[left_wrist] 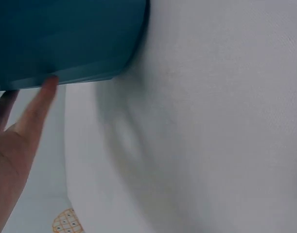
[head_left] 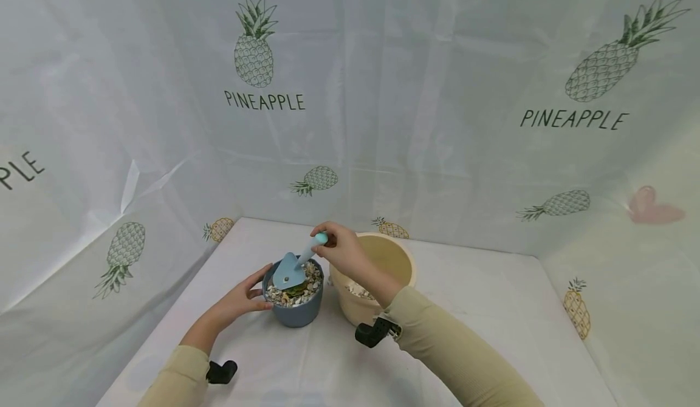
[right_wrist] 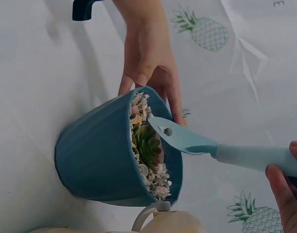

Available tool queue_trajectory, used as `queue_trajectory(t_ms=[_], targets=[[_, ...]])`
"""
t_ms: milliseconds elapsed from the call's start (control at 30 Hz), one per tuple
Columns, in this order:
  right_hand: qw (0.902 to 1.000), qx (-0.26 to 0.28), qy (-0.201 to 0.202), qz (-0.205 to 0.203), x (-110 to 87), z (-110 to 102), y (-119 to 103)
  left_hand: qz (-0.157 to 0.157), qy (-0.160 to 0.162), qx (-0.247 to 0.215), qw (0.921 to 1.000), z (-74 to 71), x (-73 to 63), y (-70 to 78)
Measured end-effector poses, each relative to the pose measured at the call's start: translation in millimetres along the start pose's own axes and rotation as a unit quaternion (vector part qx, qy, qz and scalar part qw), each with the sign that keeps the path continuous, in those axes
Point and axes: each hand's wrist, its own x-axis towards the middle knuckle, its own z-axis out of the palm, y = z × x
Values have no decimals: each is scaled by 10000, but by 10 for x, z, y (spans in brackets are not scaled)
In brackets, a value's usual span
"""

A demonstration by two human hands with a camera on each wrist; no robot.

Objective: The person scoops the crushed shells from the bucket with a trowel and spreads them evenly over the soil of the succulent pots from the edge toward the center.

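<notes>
A blue flower pot (head_left: 298,316) stands on the white-covered table, filled with pale and brown pebbles (right_wrist: 160,183) around a green succulent (right_wrist: 147,146). My left hand (head_left: 240,304) holds its left side near the rim, thumb toward me and fingers on the far side. Over the pot, my right hand (head_left: 344,252) grips the handle of a light blue garden trowel (right_wrist: 180,140). The trowel's blade tilts down above the succulent and pebbles, partly hiding them in the head view. Only the pot's dark lower side shows in the left wrist view, with left fingers touching it.
Right of the pot stands a cream bucket (head_left: 407,261) with pale pebbles (head_left: 358,290) inside; my right forearm passes in front of it. Pineapple-printed white cloth (head_left: 394,140) hangs behind the table. Each wrist carries a black camera mount (head_left: 221,372).
</notes>
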Motion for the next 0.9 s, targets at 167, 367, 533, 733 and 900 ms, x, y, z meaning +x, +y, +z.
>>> queue_trajectory(t_ms=[167,367,533,733,900], targets=[[9999,-12,-67,-136,-22,-3,-4,116,251,324,9991,-19,-27,112],[9992,306,74,-258,-88,-64,0,524,983,868,9900,-26,-77,344],[9973,530,401,-306,-204,-231,3,779,1397,918,9829,116,-90,659],[9961,360,791,-119,-378,-499,29,952,1387,589,9840,481,-56,955],[9924,426,1143,-150,-512,-725,103,979,1449,485,9834,847,5,1088]])
